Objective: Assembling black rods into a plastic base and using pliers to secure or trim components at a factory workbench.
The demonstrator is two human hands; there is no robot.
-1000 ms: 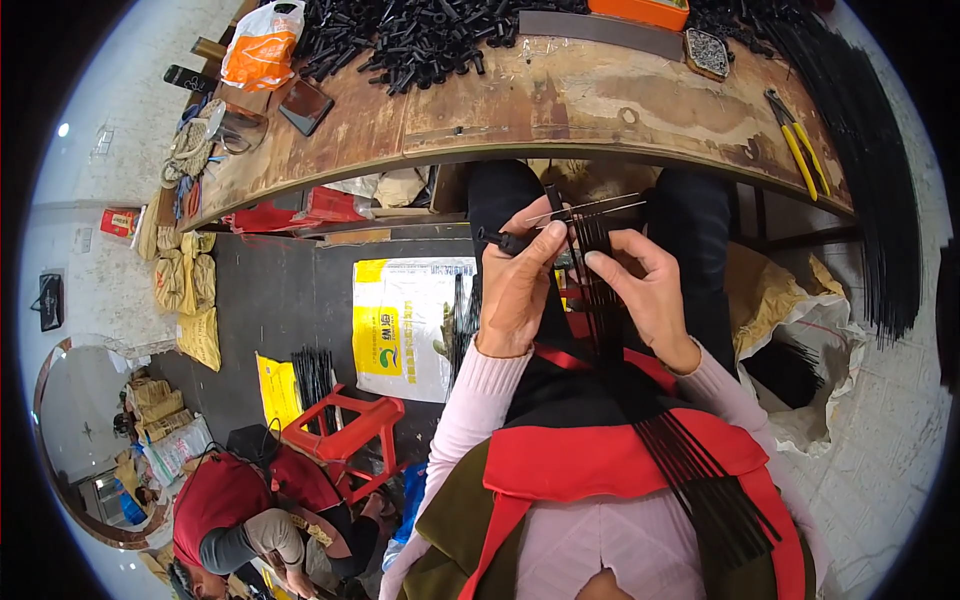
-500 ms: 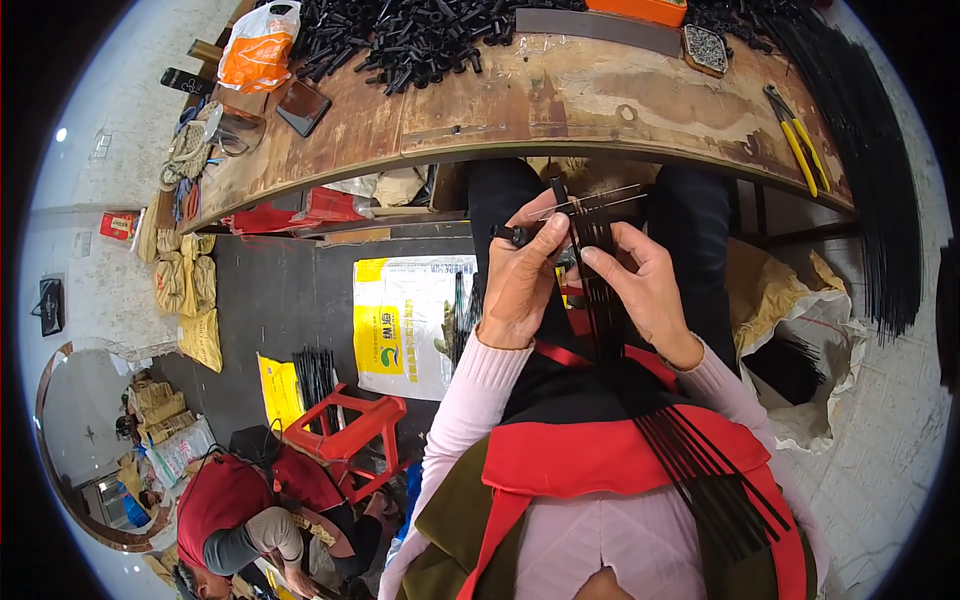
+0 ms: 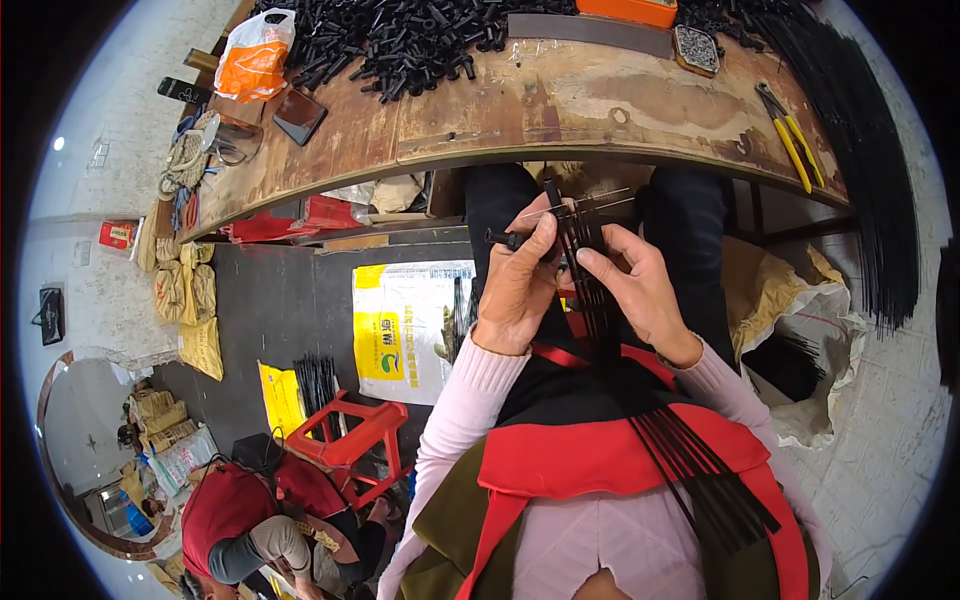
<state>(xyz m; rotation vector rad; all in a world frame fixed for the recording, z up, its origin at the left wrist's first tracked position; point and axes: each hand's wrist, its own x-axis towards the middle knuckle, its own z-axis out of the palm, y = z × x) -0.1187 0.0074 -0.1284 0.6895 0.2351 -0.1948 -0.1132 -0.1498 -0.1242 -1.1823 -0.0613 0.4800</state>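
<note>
Both hands are in front of me, below the table edge, at a bundle of long, thin black strips [image 3: 700, 470]. The strips run from my fingers down across my lap, fanning out at the lower end. Closed on the upper part of the bundle is my left hand [image 3: 515, 295], with a short black tubular piece [image 3: 507, 239] sticking out at its side. Thin metal wires [image 3: 610, 198] cross the strips near their upper ends. My right hand [image 3: 645, 290] pinches the strips from the other side between thumb and fingers. Some fingertips are hidden behind the bundle.
The worn wooden table [image 3: 450, 125] carries a heap of black tubular parts [image 3: 400, 45], yellow-handled pliers [image 3: 790, 140], a phone [image 3: 301, 115] and a small metal-filled tray [image 3: 697, 48]. Black strips hang over its right end. A co-worker [image 3: 235, 510] bends beside a red stool [image 3: 355, 440].
The whole view has shifted slightly. My hands keep hold of the strips, with only small finger movements against the bundle.
</note>
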